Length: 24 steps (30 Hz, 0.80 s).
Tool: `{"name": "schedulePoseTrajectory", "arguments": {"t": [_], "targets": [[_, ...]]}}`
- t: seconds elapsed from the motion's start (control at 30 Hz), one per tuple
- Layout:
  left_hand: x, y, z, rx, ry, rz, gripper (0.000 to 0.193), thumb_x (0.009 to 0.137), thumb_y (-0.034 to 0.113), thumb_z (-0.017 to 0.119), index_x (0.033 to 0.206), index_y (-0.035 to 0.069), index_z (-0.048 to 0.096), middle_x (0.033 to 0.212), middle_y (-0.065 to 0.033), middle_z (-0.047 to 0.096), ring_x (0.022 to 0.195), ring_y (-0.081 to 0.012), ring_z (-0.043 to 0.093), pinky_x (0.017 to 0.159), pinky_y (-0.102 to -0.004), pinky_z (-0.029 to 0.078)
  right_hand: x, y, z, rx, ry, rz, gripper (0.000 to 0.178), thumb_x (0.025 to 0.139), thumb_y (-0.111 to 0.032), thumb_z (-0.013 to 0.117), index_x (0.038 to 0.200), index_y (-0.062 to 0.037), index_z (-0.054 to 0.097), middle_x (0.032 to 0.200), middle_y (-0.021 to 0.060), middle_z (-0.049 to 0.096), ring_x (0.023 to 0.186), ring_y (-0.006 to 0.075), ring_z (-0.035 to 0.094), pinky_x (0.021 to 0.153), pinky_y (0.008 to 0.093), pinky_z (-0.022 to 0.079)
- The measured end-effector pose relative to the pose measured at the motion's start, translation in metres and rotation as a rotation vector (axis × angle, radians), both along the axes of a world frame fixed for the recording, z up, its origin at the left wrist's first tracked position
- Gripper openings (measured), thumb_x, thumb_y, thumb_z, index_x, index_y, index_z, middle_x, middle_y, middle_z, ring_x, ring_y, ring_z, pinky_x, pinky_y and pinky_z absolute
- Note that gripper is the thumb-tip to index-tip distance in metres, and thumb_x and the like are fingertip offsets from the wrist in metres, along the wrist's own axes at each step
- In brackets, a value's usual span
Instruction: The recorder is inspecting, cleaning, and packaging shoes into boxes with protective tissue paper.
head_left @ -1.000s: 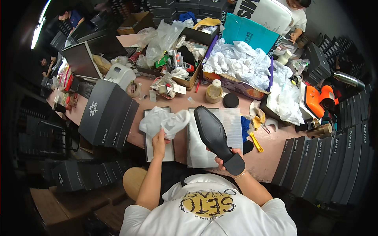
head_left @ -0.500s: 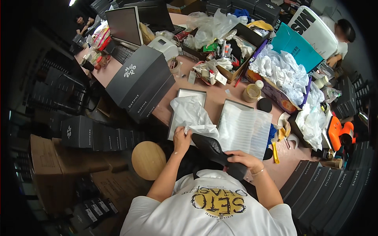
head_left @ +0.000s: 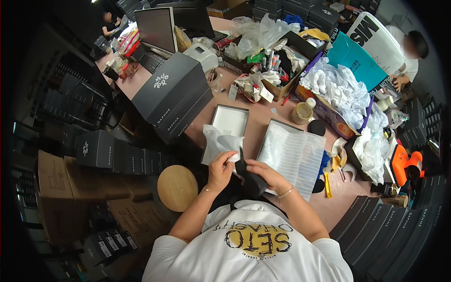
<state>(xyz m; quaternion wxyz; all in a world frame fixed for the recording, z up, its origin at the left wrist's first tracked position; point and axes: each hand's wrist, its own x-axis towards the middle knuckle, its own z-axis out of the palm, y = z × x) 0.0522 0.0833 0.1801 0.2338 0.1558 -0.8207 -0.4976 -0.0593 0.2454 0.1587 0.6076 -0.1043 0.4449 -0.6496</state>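
Note:
My left hand point(head_left: 220, 172) pinches a crumpled sheet of white tissue paper point(head_left: 217, 141) close to the opening of a black shoe point(head_left: 254, 184). On the other side, my right hand point(head_left: 268, 177) grips the shoe, which is tilted in front of my chest. Part of the shoe is hidden behind my fingers. Below the paper lies an open shoebox part point(head_left: 233, 118) with a white inside. Right of it is a second box part point(head_left: 268, 133), lined with a translucent white wrapping sheet point(head_left: 294, 155) that hangs over its edge.
Stacked dark shoeboxes point(head_left: 171, 89) stand at the left beside a monitor point(head_left: 151, 29). A jar point(head_left: 301, 113) and a carton of crumpled white paper point(head_left: 338, 84) sit at the right. A round wooden stool point(head_left: 177, 190) is by my left arm. Another person point(head_left: 408, 61) is at far right.
The shoe has swung more upright and moved left to the tissue paper. My right hand has shifted left with it. My left hand has lifted and bunched the paper, baring more of the box.

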Motion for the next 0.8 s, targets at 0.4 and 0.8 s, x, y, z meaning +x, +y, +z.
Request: {"name": "schedulePoseTrajectory", "arguments": {"t": [0.4, 0.8], "targets": [[-0.041, 0.003, 0.028, -0.064, -0.089, -0.113, 0.021, 0.080, -0.003, 0.062, 0.101, -0.002, 0.064, 0.086, -0.0086, 0.065, 0.071, -0.0134, 0.060, 0.064, -0.0250, 0.048, 0.014, 0.068, -0.020, -0.311, -0.765, -0.362, 0.035, 0.092, -0.029, 0.048, 0.122, -0.0119, 0.050, 0.086, 0.0214, 0.056, 0.066, 0.0348, 0.059, 0.044, 0.0354, 0.052], [-0.037, 0.064, 0.054, -0.328, 0.300, -0.250, 0.024, 0.083, 0.000, 0.063, 0.107, 0.001, 0.065, 0.070, -0.0106, 0.055, 0.058, -0.0245, 0.056, 0.052, -0.0317, 0.045, 0.017, 0.017, 0.042, -0.178, 0.211, -0.747, 0.029, 0.089, -0.015, 0.054, 0.116, -0.0062, 0.056, 0.104, 0.0050, 0.063, 0.088, 0.0172, 0.063, 0.078, 0.0274, 0.051]]}}
